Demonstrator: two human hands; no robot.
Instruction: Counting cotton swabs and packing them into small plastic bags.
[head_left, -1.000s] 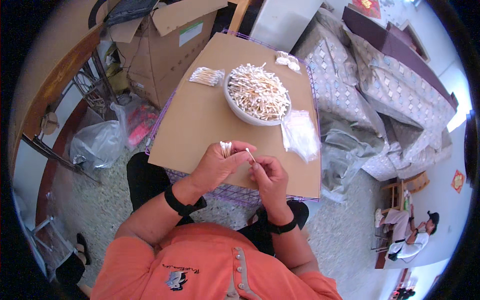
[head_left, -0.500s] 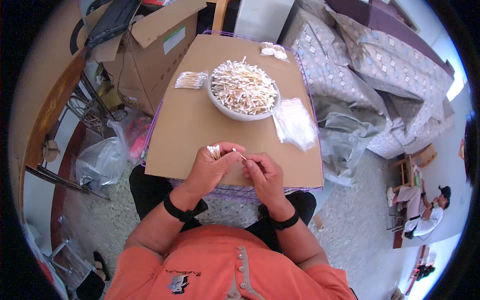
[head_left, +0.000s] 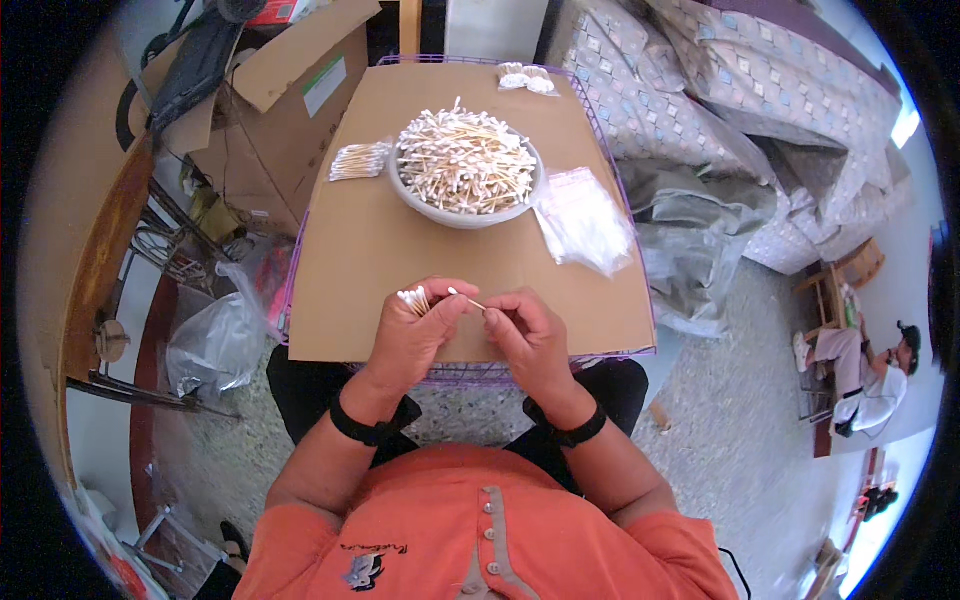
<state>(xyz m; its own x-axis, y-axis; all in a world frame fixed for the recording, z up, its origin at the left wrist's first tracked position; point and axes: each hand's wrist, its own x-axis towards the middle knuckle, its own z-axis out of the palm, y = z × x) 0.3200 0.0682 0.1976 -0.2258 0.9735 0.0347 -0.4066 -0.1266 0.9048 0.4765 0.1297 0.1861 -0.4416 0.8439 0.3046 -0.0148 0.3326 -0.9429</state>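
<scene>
Head view: my left hand (head_left: pixel 415 335) is curled shut around a small bundle of cotton swabs (head_left: pixel 414 300), white tips poking out above my thumb and forefinger. My right hand (head_left: pixel 528 335) sits just beside it, thumb and forefinger pressed together, pinching a single cotton swab (head_left: pixel 466 298) by one end; its free tip points toward the bundle and ends close to it, touching or not I cannot tell. Both hands hover over the near edge of a brown cardboard sheet (head_left: pixel 380 250) that covers a purple wire basket (head_left: pixel 460 372) used as a work surface. Farther out on the cardboard stands a grey bowl (head_left: pixel 452 211) heaped with loose cotton swabs (head_left: pixel 464 168). Just left of the bowl lies a small flat packet of swabs (head_left: pixel 360 160); right of the bowl, touching its rim, lies a pile of clear plastic bags (head_left: pixel 584 218). At the far edge sit two small white packets (head_left: pixel 526 78). Black bands on both wrists, orange shirt (head_left: pixel 480 530) at the bottom. To my left an open cardboard box (head_left: pixel 280 110) and a clear plastic bag (head_left: pixel 215 340) on the floor. To my right, patterned bundles wrapped in plastic (head_left: pixel 720 110). Far right, another person (head_left: pixel 865 365) sits on a chair, well apart from me.
</scene>
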